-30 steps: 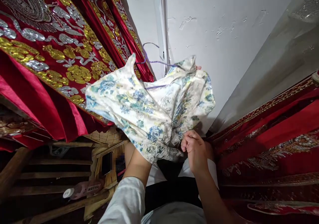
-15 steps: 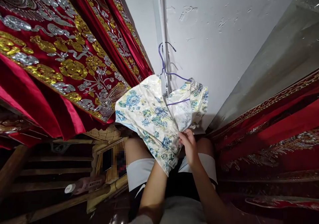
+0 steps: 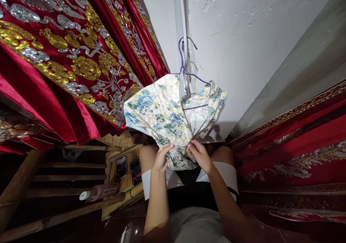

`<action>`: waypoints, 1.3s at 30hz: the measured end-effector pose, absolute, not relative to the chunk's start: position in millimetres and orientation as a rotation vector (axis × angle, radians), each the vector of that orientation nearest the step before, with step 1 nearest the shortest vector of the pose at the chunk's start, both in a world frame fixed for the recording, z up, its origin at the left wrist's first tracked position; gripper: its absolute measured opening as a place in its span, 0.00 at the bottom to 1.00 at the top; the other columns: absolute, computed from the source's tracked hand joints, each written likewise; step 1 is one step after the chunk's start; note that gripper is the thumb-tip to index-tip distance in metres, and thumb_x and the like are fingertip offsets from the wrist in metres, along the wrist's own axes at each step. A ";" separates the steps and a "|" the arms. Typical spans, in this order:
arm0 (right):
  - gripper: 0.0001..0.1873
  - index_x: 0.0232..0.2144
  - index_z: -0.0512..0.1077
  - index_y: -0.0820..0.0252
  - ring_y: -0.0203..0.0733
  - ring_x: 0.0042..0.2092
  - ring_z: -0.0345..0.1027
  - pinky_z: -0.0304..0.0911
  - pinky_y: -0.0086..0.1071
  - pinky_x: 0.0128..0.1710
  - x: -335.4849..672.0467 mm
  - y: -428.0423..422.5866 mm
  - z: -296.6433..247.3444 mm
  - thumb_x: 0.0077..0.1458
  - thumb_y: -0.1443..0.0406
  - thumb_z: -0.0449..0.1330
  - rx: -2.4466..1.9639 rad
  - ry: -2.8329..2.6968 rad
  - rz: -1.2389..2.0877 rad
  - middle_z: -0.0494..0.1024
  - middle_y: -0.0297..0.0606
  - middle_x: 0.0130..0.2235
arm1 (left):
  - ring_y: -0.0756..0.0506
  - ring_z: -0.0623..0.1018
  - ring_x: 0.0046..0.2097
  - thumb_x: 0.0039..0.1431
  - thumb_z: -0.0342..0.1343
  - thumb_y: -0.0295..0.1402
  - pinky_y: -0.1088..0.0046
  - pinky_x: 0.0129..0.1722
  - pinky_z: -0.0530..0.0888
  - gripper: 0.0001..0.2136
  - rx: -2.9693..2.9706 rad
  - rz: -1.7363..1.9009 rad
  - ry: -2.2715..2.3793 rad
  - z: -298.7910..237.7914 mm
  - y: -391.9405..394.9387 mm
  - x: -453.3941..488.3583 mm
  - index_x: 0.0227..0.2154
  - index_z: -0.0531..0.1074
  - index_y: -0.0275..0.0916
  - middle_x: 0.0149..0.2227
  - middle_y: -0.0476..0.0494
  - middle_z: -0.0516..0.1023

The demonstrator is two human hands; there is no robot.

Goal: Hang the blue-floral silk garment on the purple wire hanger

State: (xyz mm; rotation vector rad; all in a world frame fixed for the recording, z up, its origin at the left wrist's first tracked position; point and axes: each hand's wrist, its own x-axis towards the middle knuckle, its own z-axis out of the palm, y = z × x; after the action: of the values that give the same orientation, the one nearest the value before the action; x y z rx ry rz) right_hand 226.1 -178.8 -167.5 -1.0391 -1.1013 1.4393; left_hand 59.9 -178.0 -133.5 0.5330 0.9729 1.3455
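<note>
A white blouse [image 3: 162, 109] with blue, green and yellow flowers hangs on a purple hanger [image 3: 196, 78]. The hanger's hook is at a pale upright strip [image 3: 180, 12] on the wall. My left hand [image 3: 162, 158] pinches the blouse's lower left edge between thumb and fingers. On the other side, my right hand [image 3: 199, 154] grips the fabric just below the point of the V-shaped neckline. The lower part of the blouse bunches between both hands, above my lap.
Red cloth [image 3: 89, 62] with gold and silver sequins hangs at left. More red beaded cloth [image 3: 302, 153] is at right. At lower left are a bamboo frame [image 3: 72, 214], a bottle with a white cap [image 3: 100, 192] and a phone [image 3: 121, 166]. Behind stands a white wall [image 3: 243, 48].
My left hand, hidden inside or behind the blouse before, has come out and grips its left edge. My right hand keeps hold near the neckline. The view has shifted slightly.
</note>
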 end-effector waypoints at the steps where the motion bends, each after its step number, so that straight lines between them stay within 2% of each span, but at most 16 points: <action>1: 0.22 0.29 0.71 0.55 0.37 0.27 0.65 0.59 0.31 0.27 226.4 -178.5 -167.7 0.54 0.43 0.64 -1.048 -1.083 1.437 0.74 0.32 0.28 | 0.27 0.81 0.55 0.31 0.76 0.38 0.50 0.55 0.78 0.19 0.521 1.318 0.957 -133.0 -178.5 63.6 0.29 0.79 0.39 0.39 0.39 0.86; 3: 0.21 0.30 0.72 0.55 0.37 0.26 0.65 0.58 0.31 0.26 228.2 -177.8 -167.4 0.52 0.44 0.66 -1.070 -1.029 1.418 0.74 0.32 0.26 | 0.28 0.81 0.55 0.33 0.75 0.38 0.53 0.55 0.77 0.19 0.502 1.263 0.925 -134.1 -179.7 70.3 0.30 0.79 0.39 0.40 0.38 0.86; 7: 0.22 0.25 0.71 0.56 0.38 0.25 0.65 0.57 0.32 0.25 235.7 -176.5 -160.6 0.51 0.45 0.65 -1.075 -0.967 1.421 0.74 0.34 0.24 | 0.30 0.81 0.54 0.35 0.74 0.38 0.56 0.54 0.76 0.18 0.458 1.249 0.898 -143.1 -177.1 75.2 0.32 0.79 0.38 0.40 0.39 0.85; 12: 0.25 0.23 0.73 0.59 0.35 0.23 0.60 0.53 0.31 0.23 241.4 -177.2 -151.5 0.46 0.43 0.68 -1.097 -0.888 1.410 0.71 0.34 0.22 | 0.35 0.81 0.51 0.37 0.72 0.37 0.60 0.53 0.75 0.20 0.439 1.504 1.068 -161.4 -159.7 72.2 0.37 0.75 0.40 0.39 0.43 0.82; 15: 0.25 0.23 0.75 0.59 0.35 0.23 0.58 0.51 0.30 0.23 240.4 -178.1 -152.2 0.44 0.44 0.69 -1.126 -0.901 1.387 0.71 0.34 0.22 | 0.38 0.77 0.56 0.45 0.68 0.36 0.61 0.57 0.72 0.21 0.643 1.835 1.370 -172.2 -158.3 76.4 0.43 0.71 0.42 0.48 0.40 0.77; 17: 0.23 0.23 0.75 0.59 0.35 0.23 0.57 0.50 0.30 0.23 238.8 -178.3 -153.8 0.47 0.45 0.68 -1.145 -0.947 1.370 0.71 0.34 0.22 | 0.38 0.72 0.61 0.51 0.65 0.34 0.58 0.62 0.67 0.18 0.969 2.021 1.602 -178.3 -166.6 84.9 0.45 0.69 0.43 0.54 0.38 0.73; 20: 0.18 0.23 0.76 0.59 0.35 0.23 0.58 0.53 0.31 0.24 235.2 -178.2 -154.7 0.52 0.51 0.64 -1.156 -1.078 1.348 0.70 0.32 0.21 | 0.38 0.73 0.58 0.59 0.59 0.32 0.58 0.60 0.68 0.10 1.503 1.802 1.531 -185.2 -184.5 103.9 0.44 0.72 0.43 0.51 0.37 0.74; 23: 0.12 0.22 0.76 0.58 0.37 0.25 0.61 0.57 0.32 0.28 231.3 -176.4 -151.0 0.53 0.58 0.61 -1.140 -1.240 1.323 0.68 0.31 0.20 | 0.41 0.77 0.47 0.63 0.55 0.31 0.65 0.49 0.72 0.08 1.565 1.535 1.364 -189.5 -193.5 119.3 0.44 0.71 0.43 0.43 0.40 0.77; 25: 0.12 0.21 0.75 0.58 0.37 0.26 0.62 0.58 0.32 0.29 230.1 -171.5 -144.0 0.52 0.60 0.59 -1.152 -1.324 1.306 0.68 0.31 0.20 | 0.44 0.76 0.38 0.66 0.52 0.32 0.68 0.41 0.71 0.02 1.533 1.495 1.387 -191.0 -191.9 123.0 0.37 0.68 0.42 0.35 0.45 0.75; 27: 0.12 0.22 0.75 0.58 0.37 0.25 0.62 0.57 0.31 0.28 230.9 -161.4 -130.3 0.52 0.61 0.58 -1.172 -1.371 1.289 0.68 0.30 0.19 | 0.46 0.72 0.33 0.68 0.49 0.34 0.71 0.37 0.68 0.07 1.571 1.442 1.396 -191.5 -187.3 123.2 0.32 0.64 0.42 0.29 0.49 0.70; 35: 0.12 0.28 0.75 0.62 0.30 0.18 0.50 0.47 0.28 0.19 232.9 -86.6 -10.5 0.62 0.63 0.57 -1.133 -1.340 0.931 0.76 0.34 0.23 | 0.46 0.69 0.34 0.69 0.46 0.31 0.71 0.37 0.65 0.08 1.821 1.195 1.376 -201.9 -178.4 150.0 0.31 0.57 0.43 0.30 0.49 0.66; 39: 0.11 0.29 0.74 0.63 0.28 0.19 0.51 0.47 0.26 0.19 231.2 -68.0 21.0 0.63 0.65 0.58 -0.996 -1.269 0.845 0.76 0.34 0.24 | 0.46 0.68 0.33 0.67 0.46 0.29 0.70 0.35 0.64 0.09 1.873 1.104 1.318 -210.9 -177.9 166.8 0.30 0.56 0.43 0.29 0.49 0.65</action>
State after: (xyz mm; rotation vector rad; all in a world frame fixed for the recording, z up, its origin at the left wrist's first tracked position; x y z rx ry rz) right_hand 231.2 -68.0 21.0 -0.9958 -1.2687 0.8449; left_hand 166.8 -177.9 -210.9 1.8732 1.3178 1.1044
